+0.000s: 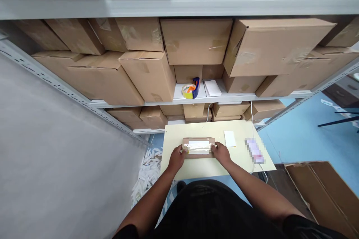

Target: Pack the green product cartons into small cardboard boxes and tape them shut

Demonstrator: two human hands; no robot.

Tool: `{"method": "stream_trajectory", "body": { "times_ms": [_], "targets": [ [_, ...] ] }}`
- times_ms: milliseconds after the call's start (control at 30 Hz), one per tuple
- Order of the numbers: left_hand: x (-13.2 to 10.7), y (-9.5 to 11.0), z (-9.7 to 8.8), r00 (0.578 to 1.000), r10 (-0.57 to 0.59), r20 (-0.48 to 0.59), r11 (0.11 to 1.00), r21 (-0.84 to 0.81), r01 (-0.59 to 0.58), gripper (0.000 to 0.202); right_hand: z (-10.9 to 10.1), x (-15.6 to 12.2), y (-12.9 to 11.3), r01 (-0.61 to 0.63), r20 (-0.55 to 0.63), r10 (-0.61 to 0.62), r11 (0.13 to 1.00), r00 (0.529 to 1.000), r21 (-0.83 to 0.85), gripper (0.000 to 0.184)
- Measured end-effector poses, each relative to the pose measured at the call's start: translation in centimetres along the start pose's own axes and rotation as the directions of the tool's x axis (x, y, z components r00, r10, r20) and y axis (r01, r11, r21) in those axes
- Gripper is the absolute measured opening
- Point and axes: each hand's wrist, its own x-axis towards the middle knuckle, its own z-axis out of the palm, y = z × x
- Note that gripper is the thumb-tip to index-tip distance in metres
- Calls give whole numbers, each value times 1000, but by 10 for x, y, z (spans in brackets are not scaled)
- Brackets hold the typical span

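A small brown cardboard parcel (198,146) with a white label under clear tape lies on a pale yellow table (196,168). My left hand (176,158) grips its left end. At the other end, my right hand (221,153) holds the parcel. Both hands rest on the tabletop with fingers curled over the parcel's edges.
A white slip (230,138) and a blurred device (254,150) with a cable lie right of the parcel. A tape dispenser (190,90) and a white pad (212,87) sit on the metal shelf among stacked cartons. An open carton (325,190) stands lower right; paper scraps (147,173) litter the floor.
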Motion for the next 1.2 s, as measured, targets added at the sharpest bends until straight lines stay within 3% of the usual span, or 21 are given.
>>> {"method": "stream_trajectory", "body": {
  "times_ms": [233, 467, 567, 633, 733, 767, 833, 933, 1000, 1200],
  "targets": [
    [15, -18, -2, 995, 41, 94, 998, 40, -45, 50, 16, 5, -5, -79, -64, 86, 991, 994, 107, 41],
    [31, -15, -14, 981, 37, 189, 993, 105, -58, 49, 25, 15, -13, -149, -95, 159, 983, 983, 103, 44],
    [36, -18, -25, 955, 67, 288, 992, 85, -96, 43, 28, 10, -3, -157, -89, 169, 980, 982, 126, 52],
    [36, -20, -35, 956, 90, 279, 987, 106, -124, 40, 31, -4, 13, -170, -87, 183, 975, 979, 144, 56],
    [33, -12, -45, 952, 277, 127, 936, 186, -297, 37, 33, -36, 47, -209, -63, 220, 966, 973, 153, 53],
    [32, -3, -47, 921, 377, 98, 898, 205, -390, 34, 34, -46, 59, -225, -48, 235, 963, 971, 151, 50],
    [30, 20, -44, 819, 556, 143, 792, 208, -574, 29, 34, -63, 83, -257, -9, 261, 956, 965, 141, 42],
    [28, 67, -25, 640, 687, 344, 631, 153, -760, 23, 31, -72, 111, -280, 51, 275, 951, 960, 133, 31],
    [28, 97, -2, 563, 692, 453, 561, 154, -813, 21, 27, -66, 124, -268, 84, 258, 953, 963, 142, 28],
    [45, 164, 97, 565, 567, 599, 488, 308, -817, 15, 7, -33, 157, -184, 142, 155, 960, 978, 214, 27]
  ]
}}
